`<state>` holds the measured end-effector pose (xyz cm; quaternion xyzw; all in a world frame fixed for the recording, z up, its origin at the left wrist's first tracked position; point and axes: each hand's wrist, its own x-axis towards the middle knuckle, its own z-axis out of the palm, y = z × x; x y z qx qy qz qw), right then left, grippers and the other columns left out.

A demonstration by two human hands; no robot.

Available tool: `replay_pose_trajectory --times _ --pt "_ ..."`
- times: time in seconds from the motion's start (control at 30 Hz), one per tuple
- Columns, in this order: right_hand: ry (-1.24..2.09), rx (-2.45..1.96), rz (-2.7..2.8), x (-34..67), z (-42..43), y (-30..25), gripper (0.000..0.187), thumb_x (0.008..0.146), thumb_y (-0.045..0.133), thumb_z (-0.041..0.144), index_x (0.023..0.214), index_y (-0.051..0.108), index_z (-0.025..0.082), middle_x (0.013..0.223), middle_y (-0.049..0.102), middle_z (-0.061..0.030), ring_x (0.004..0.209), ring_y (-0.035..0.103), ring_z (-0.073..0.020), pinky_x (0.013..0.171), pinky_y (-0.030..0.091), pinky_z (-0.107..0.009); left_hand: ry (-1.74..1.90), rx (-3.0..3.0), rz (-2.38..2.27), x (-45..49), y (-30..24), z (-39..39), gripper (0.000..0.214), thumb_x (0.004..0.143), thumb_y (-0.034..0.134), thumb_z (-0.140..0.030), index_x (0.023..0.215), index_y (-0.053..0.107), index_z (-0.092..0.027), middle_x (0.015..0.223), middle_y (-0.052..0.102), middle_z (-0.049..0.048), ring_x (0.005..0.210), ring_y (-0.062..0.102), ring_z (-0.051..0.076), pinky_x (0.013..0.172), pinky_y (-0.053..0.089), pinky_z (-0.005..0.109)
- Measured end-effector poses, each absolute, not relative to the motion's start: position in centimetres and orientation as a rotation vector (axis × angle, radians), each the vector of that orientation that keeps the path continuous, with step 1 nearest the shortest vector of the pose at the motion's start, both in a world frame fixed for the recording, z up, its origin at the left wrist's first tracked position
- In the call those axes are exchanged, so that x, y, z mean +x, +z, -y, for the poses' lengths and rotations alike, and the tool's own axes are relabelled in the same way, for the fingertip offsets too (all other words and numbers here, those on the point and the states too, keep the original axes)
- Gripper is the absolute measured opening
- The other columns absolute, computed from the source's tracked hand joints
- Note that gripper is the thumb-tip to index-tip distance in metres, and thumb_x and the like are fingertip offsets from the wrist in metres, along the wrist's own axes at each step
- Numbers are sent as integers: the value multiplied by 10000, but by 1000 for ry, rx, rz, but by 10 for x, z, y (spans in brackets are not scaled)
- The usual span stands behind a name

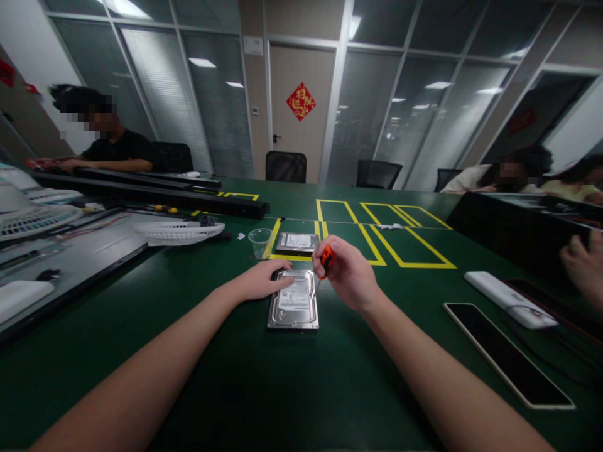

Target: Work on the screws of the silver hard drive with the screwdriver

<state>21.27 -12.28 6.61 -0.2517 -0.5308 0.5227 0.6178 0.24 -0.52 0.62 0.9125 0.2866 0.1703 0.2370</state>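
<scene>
A silver hard drive [294, 307] lies flat on the green table [282, 389] in front of me. My left hand [264, 280] rests on its far left corner, fingers flat and pressing down. My right hand [346, 274] is closed round a small orange-handled screwdriver [326, 260], whose thin shaft points down at the drive's far right edge. A second hard drive [296, 242] lies just beyond, beside a clear plastic cup [260, 242].
Yellow tape rectangles [405, 242] mark the table beyond. A dark phone [506, 351] and a white oblong device [509, 299] lie at right. Another person's hand [581, 263] shows at far right. White fan grilles [176, 231] and black panels lie at left. People sit at both sides.
</scene>
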Motion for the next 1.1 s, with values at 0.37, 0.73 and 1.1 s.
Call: replay_pose_trajectory --times 0.37,0.73,1.1 --pt "1194 -587 1230 213 122 63 157 939 595 330 846 606 204 721 647 -17 611 528 -148 604 371 -297 505 2506 -765 3 2 2 376 977 578 -533 1207 670 -250 1296 690 74 1159 645 289 1006 477 405" --pt "1190 -595 1293 210 121 60 208 950 599 385 846 595 205 723 651 -11 605 536 -133 594 377 -298 488 2540 -771 4 0 1 420 982 572 -497 1302 648 -235 1351 668 84 1208 624 295 1060 453 429" --pt "1193 -597 1291 210 125 66 163 943 567 329 830 583 212 724 643 -12 598 519 -135 595 367 -308 481 2518 -772 3 1 1 408 981 580 -515 1283 655 -251 1363 665 82 1228 618 297 1060 454 439"
